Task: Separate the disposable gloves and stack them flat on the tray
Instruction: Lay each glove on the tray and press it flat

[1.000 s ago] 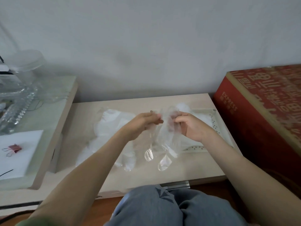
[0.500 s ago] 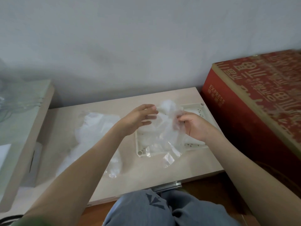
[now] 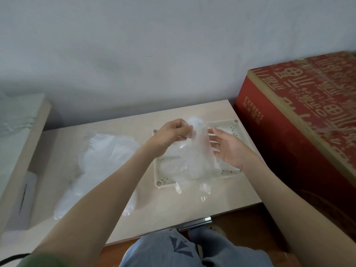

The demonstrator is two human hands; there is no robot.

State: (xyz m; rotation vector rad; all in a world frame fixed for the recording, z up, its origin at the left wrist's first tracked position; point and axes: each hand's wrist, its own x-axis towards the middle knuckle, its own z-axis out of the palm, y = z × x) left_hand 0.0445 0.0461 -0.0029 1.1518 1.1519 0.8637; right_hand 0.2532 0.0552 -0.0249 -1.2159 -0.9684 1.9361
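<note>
A clear disposable glove (image 3: 201, 149) hangs over the cream tray (image 3: 236, 130), its fingertips draped past the tray's near rim. My left hand (image 3: 171, 134) pinches the glove's cuff at the top. My right hand (image 3: 229, 149) is beside the glove with fingers spread and straight, touching its right side. More clear gloves lie flat in the tray under it. A loose pile of gloves (image 3: 104, 157) lies on the table to the left, partly hidden by my left forearm.
A tall red cardboard box (image 3: 300, 120) stands against the table's right edge. A higher shelf (image 3: 23, 132) borders the left side. The wall is close behind the beige table (image 3: 221, 199). My knees are below the front edge.
The glove has been carried right, over the tray. My left hand has closed on its cuff and my right hand has let go and spread open. The view has shifted right.
</note>
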